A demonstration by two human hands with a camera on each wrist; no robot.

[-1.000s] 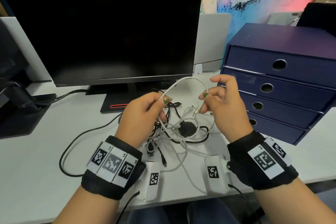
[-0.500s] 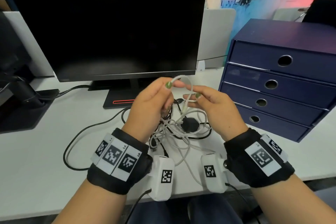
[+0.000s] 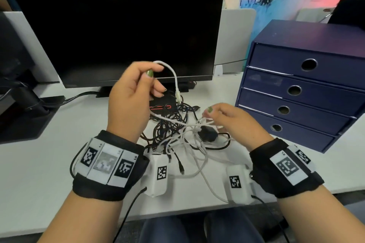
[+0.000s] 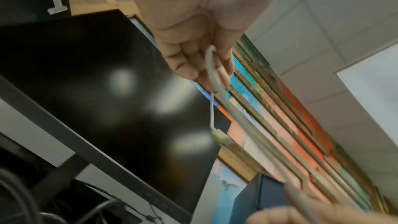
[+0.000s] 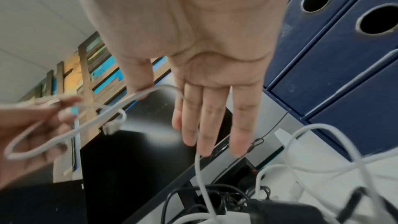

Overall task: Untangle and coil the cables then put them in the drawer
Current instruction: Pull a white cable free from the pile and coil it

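Observation:
My left hand point(image 3: 155, 70) is raised in front of the monitor and pinches a white cable point(image 3: 174, 77) between thumb and forefinger. The cable's short end arcs over and its plug point(image 3: 178, 97) hangs free. My right hand point(image 3: 208, 113) is lower, just above the tangled pile of black and white cables point(image 3: 177, 136), and pinches the same white cable point(image 5: 150, 91) between thumb and forefinger, its other fingers point(image 5: 215, 122) straight. In the left wrist view the cable point(image 4: 212, 74) loops through my fingers with the plug point(image 4: 219, 137) dangling. The blue drawer unit point(image 3: 296, 89) stands to the right, all drawers shut.
A black monitor point(image 3: 118, 21) on its stand fills the back of the white desk point(image 3: 49, 163). A black adapter point(image 3: 207, 134) lies in the pile. A black lead point(image 3: 83, 94) runs left behind my left wrist. A dark device point(image 3: 17, 104) sits at the far left.
The hands have parted: my left hand lifted up and left with the cable end, while my right hand dropped toward the pile, further along the white cable.

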